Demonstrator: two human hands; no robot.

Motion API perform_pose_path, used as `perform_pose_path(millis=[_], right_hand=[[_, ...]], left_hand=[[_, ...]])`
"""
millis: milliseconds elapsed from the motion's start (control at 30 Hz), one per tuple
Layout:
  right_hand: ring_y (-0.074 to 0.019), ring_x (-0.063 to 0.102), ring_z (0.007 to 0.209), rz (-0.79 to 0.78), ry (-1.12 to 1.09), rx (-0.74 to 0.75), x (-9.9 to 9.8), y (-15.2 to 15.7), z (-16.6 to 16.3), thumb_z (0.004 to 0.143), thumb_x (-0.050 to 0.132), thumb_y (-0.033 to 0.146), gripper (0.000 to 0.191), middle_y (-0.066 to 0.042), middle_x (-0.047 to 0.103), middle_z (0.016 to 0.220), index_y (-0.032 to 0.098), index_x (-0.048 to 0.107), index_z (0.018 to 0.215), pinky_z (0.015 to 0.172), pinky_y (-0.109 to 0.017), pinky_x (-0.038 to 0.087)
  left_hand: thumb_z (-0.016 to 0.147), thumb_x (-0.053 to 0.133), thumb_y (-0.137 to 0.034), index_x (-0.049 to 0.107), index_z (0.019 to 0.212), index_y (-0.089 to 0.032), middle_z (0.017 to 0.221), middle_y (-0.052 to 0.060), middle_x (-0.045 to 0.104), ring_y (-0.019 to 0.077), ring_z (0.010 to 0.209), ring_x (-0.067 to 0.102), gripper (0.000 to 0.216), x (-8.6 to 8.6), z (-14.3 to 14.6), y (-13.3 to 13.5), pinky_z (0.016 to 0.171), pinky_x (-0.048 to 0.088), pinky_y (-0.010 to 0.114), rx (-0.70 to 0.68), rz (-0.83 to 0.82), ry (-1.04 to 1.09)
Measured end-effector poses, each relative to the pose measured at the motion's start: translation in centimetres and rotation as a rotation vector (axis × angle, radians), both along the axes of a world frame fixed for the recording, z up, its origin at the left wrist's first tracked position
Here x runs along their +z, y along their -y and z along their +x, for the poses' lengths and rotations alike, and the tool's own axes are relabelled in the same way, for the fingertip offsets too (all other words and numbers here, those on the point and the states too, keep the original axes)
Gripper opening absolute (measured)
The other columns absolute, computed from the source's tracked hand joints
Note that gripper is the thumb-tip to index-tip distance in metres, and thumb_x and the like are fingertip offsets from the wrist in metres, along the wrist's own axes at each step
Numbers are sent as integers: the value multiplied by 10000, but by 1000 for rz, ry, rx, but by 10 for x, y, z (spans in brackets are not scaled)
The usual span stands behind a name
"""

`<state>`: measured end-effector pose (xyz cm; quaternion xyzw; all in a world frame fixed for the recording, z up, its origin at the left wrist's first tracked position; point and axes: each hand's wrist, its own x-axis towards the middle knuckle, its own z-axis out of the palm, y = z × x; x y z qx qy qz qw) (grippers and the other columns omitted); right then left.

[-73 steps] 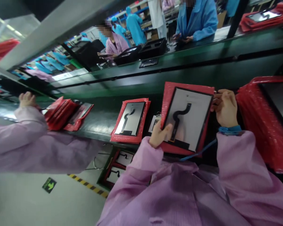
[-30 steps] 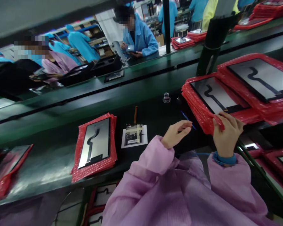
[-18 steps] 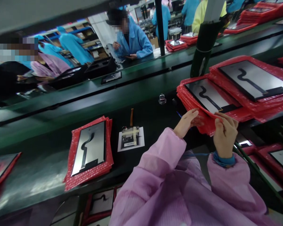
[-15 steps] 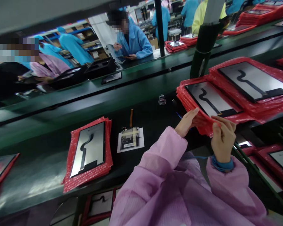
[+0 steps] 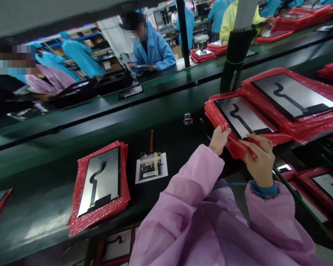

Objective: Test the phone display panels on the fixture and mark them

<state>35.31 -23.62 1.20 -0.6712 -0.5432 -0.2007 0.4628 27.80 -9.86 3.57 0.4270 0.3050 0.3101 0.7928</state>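
A stack of red bubble-wrap sheets lies at the right of the dark bench, with a grey display panel bearing a black S-shaped flex cable on top. My left hand grips the stack's near left edge, fingers curled on the red wrap. My right hand pinches the near corner of the top red sheet beside the panel. Both sleeves are pink; a blue strap circles my right wrist.
A second, larger red stack with a panel sits further right. Another panel on red wrap and a small circuit board on white paper lie to the left. A black post stands behind. Co-workers in blue coats stand across the belt.
I set the earlier panel down on the left and turned right. Both hands reached the red stack; my left hand has closed on its edge and my right has shifted along the corner.
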Motion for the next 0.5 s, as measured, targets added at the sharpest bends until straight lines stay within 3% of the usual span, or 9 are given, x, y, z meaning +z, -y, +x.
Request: perform_pose_path(millis=[167, 367, 500], right_hand=[[-273, 662, 1157, 85, -48, 59, 2, 5, -17, 937, 567, 131, 256, -75, 732, 1202, 276, 763, 1016, 990, -529, 539], [-279, 657, 1176, 55, 20, 173, 7, 23, -47, 911, 694, 184, 220, -64, 713, 1232, 309, 725, 1089, 986, -507, 549], [-329, 609, 1237, 114, -35, -46, 10, 43, -54, 953, 654, 298, 193, -86, 695, 1285, 308, 735, 1128, 1071, -581, 454]], left_hand=[[854, 722, -207, 571, 887, -197, 732, -37, 590, 130, 655, 600, 155, 6, -6, 9, 763, 522, 302, -44, -127, 99], [643, 916, -217, 617, 954, -168, 838, -8, 675, 141, 758, 660, 434, 10, -18, 16, 826, 547, 322, 77, -26, 180], [648, 911, -259, 648, 1045, -156, 939, 50, 747, 227, 868, 748, 488, 11, -68, 16, 892, 587, 401, 124, -83, 192]])
